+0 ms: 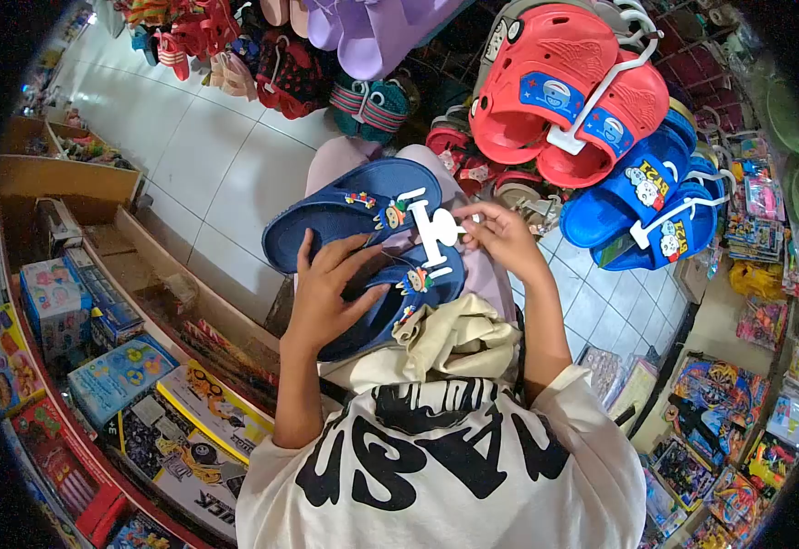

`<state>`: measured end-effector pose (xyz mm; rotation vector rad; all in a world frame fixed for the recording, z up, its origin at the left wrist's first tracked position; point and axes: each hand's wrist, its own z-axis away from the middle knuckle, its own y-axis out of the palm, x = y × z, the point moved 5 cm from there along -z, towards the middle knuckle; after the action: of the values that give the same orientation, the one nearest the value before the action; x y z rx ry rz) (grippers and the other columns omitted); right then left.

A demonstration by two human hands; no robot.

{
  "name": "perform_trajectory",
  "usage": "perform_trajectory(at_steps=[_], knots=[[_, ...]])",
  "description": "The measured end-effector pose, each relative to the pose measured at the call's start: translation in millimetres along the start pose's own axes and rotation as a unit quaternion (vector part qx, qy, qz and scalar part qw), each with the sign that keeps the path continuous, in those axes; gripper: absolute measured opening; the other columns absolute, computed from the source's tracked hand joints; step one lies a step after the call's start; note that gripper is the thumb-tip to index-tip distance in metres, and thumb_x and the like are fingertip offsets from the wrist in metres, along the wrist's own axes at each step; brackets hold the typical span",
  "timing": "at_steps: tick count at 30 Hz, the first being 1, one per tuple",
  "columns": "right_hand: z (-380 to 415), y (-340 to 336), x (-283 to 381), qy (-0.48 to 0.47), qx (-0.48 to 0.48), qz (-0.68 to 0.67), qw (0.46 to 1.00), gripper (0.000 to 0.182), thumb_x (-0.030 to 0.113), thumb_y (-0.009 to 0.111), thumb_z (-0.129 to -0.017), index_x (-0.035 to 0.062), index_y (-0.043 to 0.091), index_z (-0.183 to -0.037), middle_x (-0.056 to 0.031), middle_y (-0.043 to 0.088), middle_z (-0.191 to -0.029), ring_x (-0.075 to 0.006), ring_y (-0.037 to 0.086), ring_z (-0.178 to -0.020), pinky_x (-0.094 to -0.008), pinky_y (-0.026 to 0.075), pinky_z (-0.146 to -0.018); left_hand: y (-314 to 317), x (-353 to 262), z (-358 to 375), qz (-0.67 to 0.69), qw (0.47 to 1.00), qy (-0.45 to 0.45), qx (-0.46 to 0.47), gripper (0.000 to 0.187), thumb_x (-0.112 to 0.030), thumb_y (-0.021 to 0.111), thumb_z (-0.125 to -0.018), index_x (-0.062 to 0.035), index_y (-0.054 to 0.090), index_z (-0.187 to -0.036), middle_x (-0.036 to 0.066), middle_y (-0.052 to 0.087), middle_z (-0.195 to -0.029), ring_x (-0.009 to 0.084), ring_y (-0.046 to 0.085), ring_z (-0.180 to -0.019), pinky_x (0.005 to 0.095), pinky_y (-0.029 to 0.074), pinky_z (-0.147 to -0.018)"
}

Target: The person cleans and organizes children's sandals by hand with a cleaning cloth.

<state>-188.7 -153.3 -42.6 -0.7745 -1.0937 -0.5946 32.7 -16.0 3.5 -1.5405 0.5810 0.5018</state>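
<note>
A pair of navy blue flip-flops [317, 231] lies across my lap, with small cartoon figures on the straps. A white plastic hanger [438, 236] joins the two at their toe ends. My right hand [502, 240] is closed, thumb and fingers pinching the hanger's hook end. Over the heel side rests my left hand [331, 285], its fingers spread across both flip-flops and touching them. Part of the nearer flip-flop is hidden under that hand and a fold of beige cloth [459, 339].
Red clogs [541, 96] and blue slides [619, 206] hang on white hangers at the upper right. More footwear, including purple slippers [367, 41], hangs ahead. Wooden shelving with boxed toys [125, 375] stands at left; packaged toys [715, 403] fill the right.
</note>
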Motion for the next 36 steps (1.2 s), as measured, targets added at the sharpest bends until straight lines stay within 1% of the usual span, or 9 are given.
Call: perform_trajectory(at_steps=[2, 4, 6, 9, 12, 15, 23, 31, 36], knots=[[23, -2, 33, -0.114, -0.109, 0.138, 0.978, 0.028, 0.010, 0.066, -0.084, 0.0099, 0.063, -0.112, -0.0100, 0.054, -0.099, -0.0227, 0.057, -0.088, -0.0360, 0.046, -0.079, -6, -3, -3, 0.007, 1.000, 0.006, -0.019, 0.045, -0.030, 0.075, -0.074, -0.0156, 0.063, -0.115, 0.007, 0.056, -0.128, 0.0249, 0.051, -0.121, 0.0588, 0.013, -0.112], [49, 5, 68, -0.193, -0.012, 0.274, 0.942, 0.033, 0.021, 0.070, -0.082, 0.0091, 0.062, -0.111, -0.0100, 0.054, -0.106, -0.0266, 0.054, -0.102, -0.0401, 0.040, -0.089, -8, -6, -2, 0.013, 0.999, 0.017, -0.033, 0.039, -0.029, 0.075, -0.074, -0.0154, 0.065, -0.108, 0.008, 0.055, -0.128, 0.0263, 0.050, -0.121, 0.0607, 0.012, -0.111], [78, 36, 85, -0.177, 0.220, 0.104, 0.954, 0.036, 0.029, 0.071, -0.080, 0.0082, 0.062, -0.108, -0.0090, 0.054, -0.110, -0.0267, 0.051, -0.110, -0.0412, 0.036, -0.093, -8, -10, -1, 0.019, 0.998, 0.035, -0.042, 0.033, -0.030, 0.076, -0.073, -0.0151, 0.066, -0.101, 0.009, 0.055, -0.129, 0.0289, 0.048, -0.123, 0.0625, 0.010, -0.110], [103, 54, 77, -0.233, 0.291, 0.218, 0.902, 0.025, 0.017, 0.063, -0.086, 0.0066, 0.060, -0.109, -0.0115, 0.056, -0.108, -0.0315, 0.052, -0.108, -0.0391, 0.040, -0.091, -7, -12, -2, 0.039, 0.997, 0.043, -0.057, 0.026, -0.030, 0.076, -0.073, -0.0148, 0.068, -0.092, 0.010, 0.055, -0.129, 0.0320, 0.046, -0.124, 0.0639, 0.009, -0.110], [95, 20, 85, -0.186, 0.277, 0.144, 0.932, 0.020, 0.011, 0.058, -0.088, 0.0058, 0.059, -0.108, -0.0131, 0.055, -0.105, -0.0338, 0.053, -0.103, -0.0403, 0.041, -0.089, 0, -9, -1, 0.026, 0.996, 0.040, -0.069, 0.022, -0.030, 0.077, -0.072, -0.0150, 0.070, -0.088, 0.009, 0.055, -0.128, 0.0322, 0.046, -0.125, 0.0635, 0.010, -0.110], [78, 10, 101, -0.126, 0.044, 0.196, 0.972, 0.020, 0.011, 0.057, -0.088, 0.0062, 0.058, -0.108, -0.0141, 0.053, -0.102, -0.0348, 0.053, -0.099, -0.0437, 0.041, -0.087, -2, -13, -1, 0.028, 0.997, 0.037, -0.057, 0.020, -0.027, 0.077, -0.072, -0.0165, 0.070, -0.088, 0.009, 0.053, -0.132, 0.0324, 0.044, -0.127, 0.0616, 0.009, -0.111], [53, 54, 75, -0.223, -0.020, 0.183, 0.957, 0.022, 0.001, 0.052, -0.088, 0.0057, 0.059, -0.109, -0.0124, 0.055, -0.106, -0.0325, 0.060, -0.094, -0.0406, 0.048, -0.078, -1, -10, 0, 0.038, 0.997, 0.024, -0.066, 0.020, -0.029, 0.078, -0.071, -0.0161, 0.072, -0.086, 0.008, 0.055, -0.128, 0.0308, 0.046, -0.125, 0.0620, 0.010, -0.111], [67, 58, 76, -0.164, 0.111, 0.199, 0.960, 0.046, 0.009, 0.063, -0.081, 0.0060, 0.055, -0.126, -0.0137, 0.054, -0.122, -0.0317, 0.054, -0.113, -0.0397, 0.042, -0.096, -1, -12, -1, 0.046, 0.996, 0.034, -0.069, 0.020, -0.029, 0.078, -0.071, -0.0169, 0.072, -0.086, 0.007, 0.056, -0.127, 0.0303, 0.047, -0.124, 0.0625, 0.010, -0.111], [74, 9, 86, -0.070, 0.329, 0.100, 0.937, 0.035, 0.016, 0.070, -0.075, 0.0054, 0.058, -0.106, -0.0123, 0.057, -0.117, -0.0263, 0.056, -0.109, -0.0370, 0.045, -0.090, -1, -9, 1, 0.050, 0.995, 0.026, -0.078, 0.019, -0.029, 0.077, -0.071, -0.0172, 0.072, -0.085, 0.007, 0.056, -0.127, 0.0301, 0.048, -0.122, 0.0624, 0.010, -0.111]])
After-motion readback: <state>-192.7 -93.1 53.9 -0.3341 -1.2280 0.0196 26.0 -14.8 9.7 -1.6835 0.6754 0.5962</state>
